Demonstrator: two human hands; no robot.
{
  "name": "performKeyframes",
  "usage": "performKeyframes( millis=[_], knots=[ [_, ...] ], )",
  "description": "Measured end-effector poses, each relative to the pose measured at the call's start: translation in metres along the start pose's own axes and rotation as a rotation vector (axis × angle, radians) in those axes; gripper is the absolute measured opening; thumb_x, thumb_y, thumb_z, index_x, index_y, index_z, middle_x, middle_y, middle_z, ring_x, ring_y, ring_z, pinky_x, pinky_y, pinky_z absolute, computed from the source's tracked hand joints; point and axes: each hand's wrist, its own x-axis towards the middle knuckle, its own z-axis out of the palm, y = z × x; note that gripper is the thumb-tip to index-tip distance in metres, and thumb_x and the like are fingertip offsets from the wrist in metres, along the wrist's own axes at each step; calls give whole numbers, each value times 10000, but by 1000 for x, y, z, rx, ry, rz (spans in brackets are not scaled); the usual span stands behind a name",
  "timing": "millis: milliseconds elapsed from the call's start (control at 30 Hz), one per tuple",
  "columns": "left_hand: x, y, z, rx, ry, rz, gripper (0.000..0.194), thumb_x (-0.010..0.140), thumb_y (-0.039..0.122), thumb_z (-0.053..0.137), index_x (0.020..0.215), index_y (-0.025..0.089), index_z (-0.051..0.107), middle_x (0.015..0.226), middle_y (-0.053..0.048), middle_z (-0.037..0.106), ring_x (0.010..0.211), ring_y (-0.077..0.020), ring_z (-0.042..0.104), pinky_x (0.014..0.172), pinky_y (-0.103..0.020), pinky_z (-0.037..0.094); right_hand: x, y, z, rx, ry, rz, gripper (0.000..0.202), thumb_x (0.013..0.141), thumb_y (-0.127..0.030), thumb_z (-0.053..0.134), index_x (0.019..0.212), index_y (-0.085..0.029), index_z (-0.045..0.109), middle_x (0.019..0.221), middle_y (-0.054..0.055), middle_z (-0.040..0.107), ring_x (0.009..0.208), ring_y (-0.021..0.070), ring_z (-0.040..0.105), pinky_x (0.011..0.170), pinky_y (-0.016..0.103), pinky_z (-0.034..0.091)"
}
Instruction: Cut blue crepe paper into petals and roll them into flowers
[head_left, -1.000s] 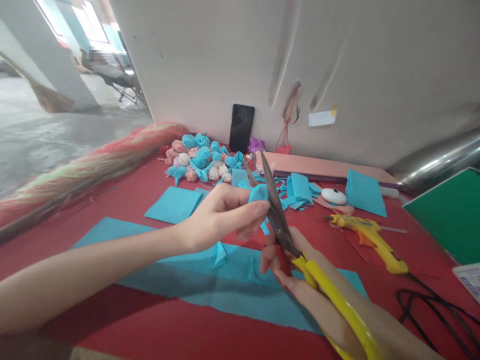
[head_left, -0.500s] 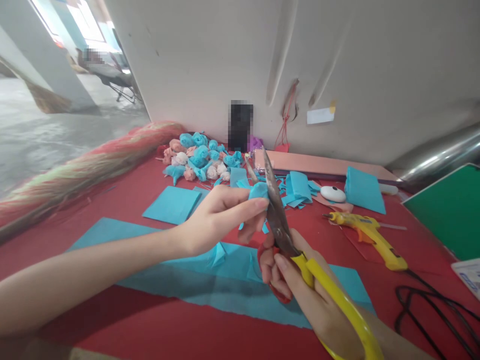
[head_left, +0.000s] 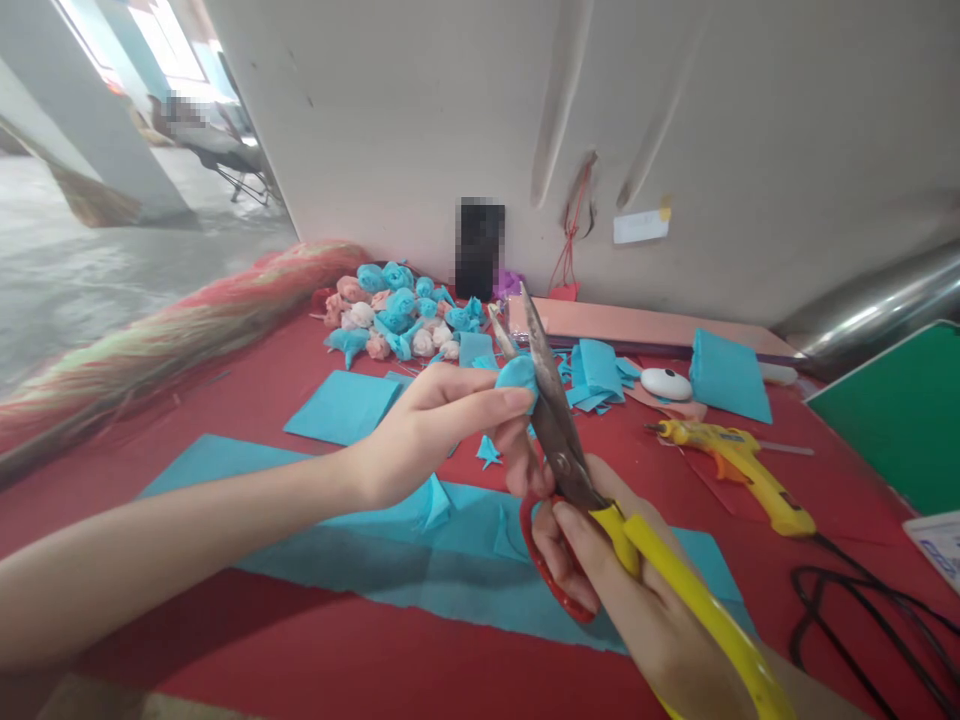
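My left hand point(head_left: 431, 430) pinches a small piece of blue crepe paper point(head_left: 514, 373) between thumb and fingers. My right hand point(head_left: 626, 590) grips large scissors point(head_left: 564, 440), which have worn metal blades, a long yellow handle and a red handle. Their blades stand apart and point up and away, with the blue piece between or right beside them; the contact is partly hidden. Under both hands lies a wide blue crepe paper sheet point(head_left: 420, 575), partly covered by my forearm. A pointed blue scrap point(head_left: 489, 452) lies just below my left fingers.
Blue, pink and white paper flowers point(head_left: 401, 305) are heaped at the back. A folded blue square point(head_left: 345, 408) lies left. On the right are a yellow glue gun point(head_left: 739, 465) with black cable, a white oval object point(head_left: 666, 385) and a green board point(head_left: 900, 420).
The scissors' handles have shifted slightly down and right, with the red handle swung lower. My left hand's lower fingers have moved down a little, uncovering the pointed scrap.
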Motion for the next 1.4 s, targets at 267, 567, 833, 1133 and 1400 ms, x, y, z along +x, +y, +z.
performKeyframes(
  millis=[267,567,833,1133,1400],
  knots=[
    [4,5,1,-82,-58,5,350,850,117,388,505,159,426,505,2,624,591,-146,657,633,-228,500,-3,0,-8,-27,-48,2,177,926,-322,353,810,-206,420,549,-61,413,433,70,373,402,199,289],
    [3,-1,-1,17,37,-37,353,850,214,466,508,135,505,465,14,573,488,-88,567,542,-187,434,8,4,-1,411,-164,166,143,711,-234,459,838,-186,413,716,2,478,581,107,434,523,238,370],
    [1,0,7,141,63,-93,357,829,224,482,494,115,544,402,30,474,379,-42,425,421,-182,329,3,2,7,365,-92,167,157,821,-325,438,865,-180,398,598,-32,449,473,91,417,457,221,351],
    [-1,-4,6,129,13,-103,423,864,269,450,464,132,482,420,27,466,445,-72,500,509,-199,413,-6,5,11,194,12,130,291,927,-428,328,794,-191,433,558,-35,409,461,87,424,429,197,340],
    [3,-1,2,30,10,-98,351,835,222,464,490,156,454,383,31,473,440,-100,508,504,-217,417,-7,3,6,243,-6,175,290,892,-450,401,745,-200,408,541,-54,393,378,59,354,356,171,304]
  ],
)
